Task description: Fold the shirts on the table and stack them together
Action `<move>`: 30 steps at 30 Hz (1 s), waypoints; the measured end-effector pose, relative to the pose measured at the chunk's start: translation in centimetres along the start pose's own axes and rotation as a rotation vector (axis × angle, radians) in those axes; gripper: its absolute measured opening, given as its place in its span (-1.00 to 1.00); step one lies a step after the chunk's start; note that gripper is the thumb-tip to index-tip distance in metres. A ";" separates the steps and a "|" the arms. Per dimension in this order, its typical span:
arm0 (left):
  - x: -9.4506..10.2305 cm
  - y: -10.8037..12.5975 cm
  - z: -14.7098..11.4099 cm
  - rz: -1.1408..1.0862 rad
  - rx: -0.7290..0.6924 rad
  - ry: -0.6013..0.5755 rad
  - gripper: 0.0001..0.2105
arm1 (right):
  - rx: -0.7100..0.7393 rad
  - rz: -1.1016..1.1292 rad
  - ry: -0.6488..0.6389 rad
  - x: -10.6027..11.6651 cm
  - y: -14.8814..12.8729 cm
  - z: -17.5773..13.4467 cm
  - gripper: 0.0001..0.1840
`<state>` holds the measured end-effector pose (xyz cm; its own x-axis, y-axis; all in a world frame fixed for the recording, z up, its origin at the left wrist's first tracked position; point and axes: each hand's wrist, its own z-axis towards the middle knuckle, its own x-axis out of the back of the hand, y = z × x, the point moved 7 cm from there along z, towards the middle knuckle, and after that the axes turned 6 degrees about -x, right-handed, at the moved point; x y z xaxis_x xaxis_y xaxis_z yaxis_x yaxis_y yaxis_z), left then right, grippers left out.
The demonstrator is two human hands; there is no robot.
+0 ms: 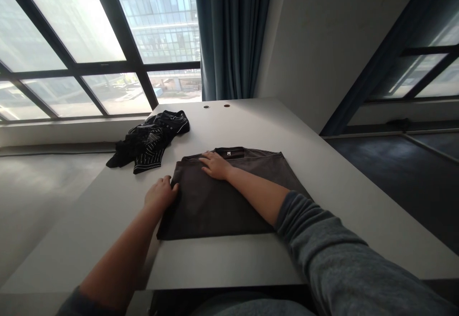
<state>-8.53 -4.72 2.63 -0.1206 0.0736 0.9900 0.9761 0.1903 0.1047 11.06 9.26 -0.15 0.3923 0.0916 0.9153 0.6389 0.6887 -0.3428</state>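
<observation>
A dark brown T-shirt lies folded into a broad flat shape on the white table, its neckline and small white label at the far side. My right hand rests flat on the shirt near the collar, fingers stretched out to the left. At the shirt's left edge is my left hand, its thumb apart from the fingers and touching the cloth. Neither hand visibly grips anything.
A crumpled black garment with white stripes lies on the table at the far left. Two round cable holes show near the back edge. Beyond stand a blue curtain and large windows; a dark floor is at right.
</observation>
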 end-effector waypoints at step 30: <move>-3.7 0.2 12.0 -0.144 -0.281 0.312 -0.43 | -0.418 -0.153 0.328 10.6 24.6 -18.6 -0.68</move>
<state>-10.09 6.77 -2.12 -0.2407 -0.2411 0.9402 0.9698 -0.1001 0.2226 43.23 13.78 -2.82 0.4174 -0.2622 0.8701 0.8868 0.3265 -0.3270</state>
